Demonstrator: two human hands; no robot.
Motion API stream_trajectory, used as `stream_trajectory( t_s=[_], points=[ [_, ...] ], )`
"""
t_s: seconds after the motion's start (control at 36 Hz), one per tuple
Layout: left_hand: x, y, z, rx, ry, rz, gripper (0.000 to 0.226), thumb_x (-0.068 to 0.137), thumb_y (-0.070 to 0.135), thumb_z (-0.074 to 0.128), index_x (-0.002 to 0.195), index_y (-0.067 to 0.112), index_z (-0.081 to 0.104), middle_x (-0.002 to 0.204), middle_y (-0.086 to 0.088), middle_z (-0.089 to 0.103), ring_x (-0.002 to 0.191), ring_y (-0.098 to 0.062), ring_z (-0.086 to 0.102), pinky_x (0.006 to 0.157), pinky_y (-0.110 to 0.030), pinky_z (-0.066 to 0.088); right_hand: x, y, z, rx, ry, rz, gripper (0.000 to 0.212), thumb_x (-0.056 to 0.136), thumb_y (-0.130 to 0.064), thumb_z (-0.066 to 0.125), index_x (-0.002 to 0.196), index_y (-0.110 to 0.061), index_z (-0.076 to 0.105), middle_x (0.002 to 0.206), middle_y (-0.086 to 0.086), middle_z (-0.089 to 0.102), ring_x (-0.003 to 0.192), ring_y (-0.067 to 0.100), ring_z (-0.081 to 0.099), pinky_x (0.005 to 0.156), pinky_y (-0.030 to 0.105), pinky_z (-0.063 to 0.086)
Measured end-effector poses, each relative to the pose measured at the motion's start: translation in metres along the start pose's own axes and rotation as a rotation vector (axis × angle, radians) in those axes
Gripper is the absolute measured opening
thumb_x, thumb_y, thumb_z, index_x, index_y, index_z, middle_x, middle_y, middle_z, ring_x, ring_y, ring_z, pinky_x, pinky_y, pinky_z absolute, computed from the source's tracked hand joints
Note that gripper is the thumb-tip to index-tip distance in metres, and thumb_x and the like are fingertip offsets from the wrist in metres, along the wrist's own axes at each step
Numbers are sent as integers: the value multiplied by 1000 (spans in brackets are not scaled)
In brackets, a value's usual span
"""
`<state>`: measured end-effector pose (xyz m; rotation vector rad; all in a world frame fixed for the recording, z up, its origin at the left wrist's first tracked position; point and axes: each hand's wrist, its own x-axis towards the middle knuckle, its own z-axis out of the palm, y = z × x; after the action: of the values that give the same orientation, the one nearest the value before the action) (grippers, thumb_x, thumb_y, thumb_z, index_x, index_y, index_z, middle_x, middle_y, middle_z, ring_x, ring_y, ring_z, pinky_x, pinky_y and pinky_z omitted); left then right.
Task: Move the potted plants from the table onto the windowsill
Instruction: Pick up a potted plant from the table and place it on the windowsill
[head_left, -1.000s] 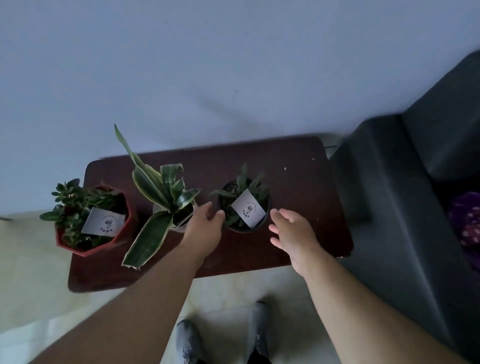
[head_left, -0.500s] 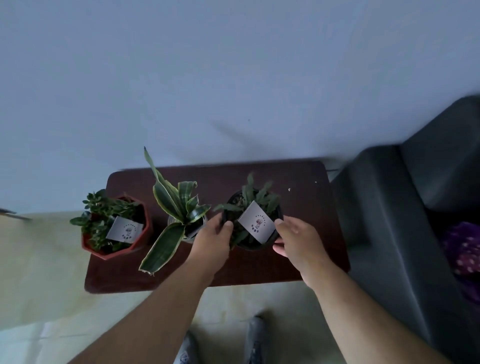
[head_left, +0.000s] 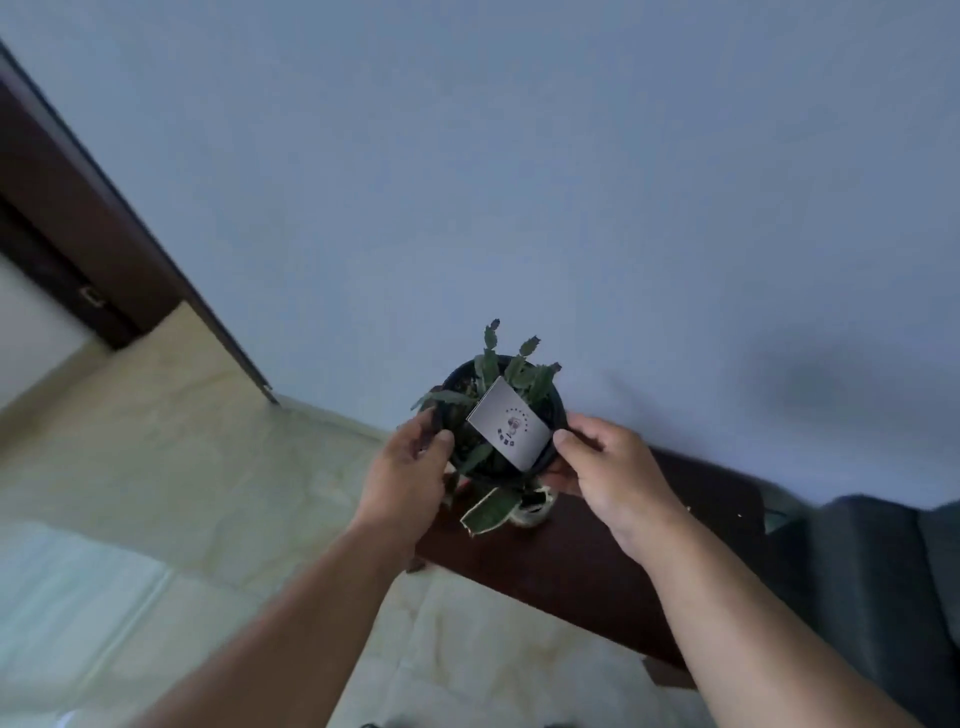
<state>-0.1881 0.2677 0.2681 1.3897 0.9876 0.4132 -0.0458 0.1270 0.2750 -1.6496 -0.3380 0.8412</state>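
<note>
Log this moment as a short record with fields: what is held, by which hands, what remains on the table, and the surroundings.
held: black pot with a small green plant and a white card
left hand: grips the pot's left rim
right hand: grips the pot's right rim
pot position: lifted, in front of the wall
table: dark wood; a striped-leaf plant shows under the held pot
other: grey sofa at right, dark door frame at left
windowsill: not in view
</note>
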Motion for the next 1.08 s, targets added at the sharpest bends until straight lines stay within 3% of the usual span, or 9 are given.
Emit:
stream_trajectory(
  t_s=[0.14, 0.33, 0.47, 0.56, 0.64, 0.72, 0.83, 0.94, 1.08],
  points=[
    [-14, 18, -92, -100, 128, 62, 35, 103, 18, 55, 98, 47, 74, 105, 12, 78, 100, -11, 73, 90, -38, 57, -1, -42, 89, -68, -126, -110, 34, 103, -10, 53, 104, -34, 77, 107, -6, 80, 104, 12, 74, 91, 34, 59],
    [-37, 13, -238, -243, 303, 114, 25, 103, 19, 56, 109, 38, 72, 104, 12, 77, 101, -10, 72, 85, -33, 52, -29, -76, 241, -174, -258, -201, 38, 102, -18, 52, 96, -44, 79, 112, -1, 77, 117, 28, 65, 103, 52, 52],
    [-73, -3, -360, -301, 423, 135, 26, 103, 20, 56, 107, 40, 72, 114, 7, 76, 108, -15, 70, 97, -40, 53, -60, -79, 372, -124, -436, -182, 34, 104, -11, 47, 109, -25, 78, 118, 4, 75, 112, 14, 67, 101, 40, 56],
    [-100, -16, -434, -335, 509, 162, 26, 104, 21, 55, 107, 40, 72, 116, 9, 76, 112, -14, 69, 102, -41, 49, -83, -77, 454, -83, -537, -158, 33, 105, -7, 45, 119, -14, 75, 120, 10, 74, 102, 10, 68, 89, 27, 60],
    [-125, -27, -501, -340, 610, 186, 26, 104, 22, 55, 108, 41, 73, 114, 13, 76, 111, -8, 67, 104, -38, 47, -106, -75, 531, -72, -629, -144, 32, 105, -9, 46, 120, -15, 74, 112, 2, 76, 100, 9, 68, 76, 20, 59],
    [-145, -37, -556, -345, 703, 198, 26, 102, 25, 57, 120, 38, 71, 119, 13, 75, 119, -12, 66, 108, -45, 46, -128, -76, 594, -66, -718, -135, 30, 106, -11, 48, 117, -21, 74, 100, -9, 77, 94, 2, 69, 75, 19, 57],
    [-170, -49, -623, -396, 801, 199, 29, 103, 26, 56, 128, 36, 67, 125, 10, 72, 120, -13, 66, 99, -43, 50, -149, -75, 674, -85, -835, -119, 31, 107, -11, 44, 121, -15, 71, 109, -4, 77, 103, 6, 70, 82, 25, 57],
    [-184, -61, -676, -432, 888, 227, 27, 103, 24, 56, 125, 34, 69, 125, 1, 72, 93, -3, 68, 77, -29, 49, -162, -71, 743, -102, -936, -112, 30, 107, -10, 44, 113, -17, 72, 105, -6, 77, 102, 7, 70, 90, 31, 57],
    [-184, -79, -744, -464, 968, 224, 29, 105, 18, 51, 131, 22, 65, 116, 2, 71, 80, 3, 69, 62, -17, 51, -164, -59, 831, -122, -1068, -85, 32, 106, -9, 45, 125, -13, 70, 107, -4, 78, 101, 6, 71, 86, 27, 57]
  ],
)
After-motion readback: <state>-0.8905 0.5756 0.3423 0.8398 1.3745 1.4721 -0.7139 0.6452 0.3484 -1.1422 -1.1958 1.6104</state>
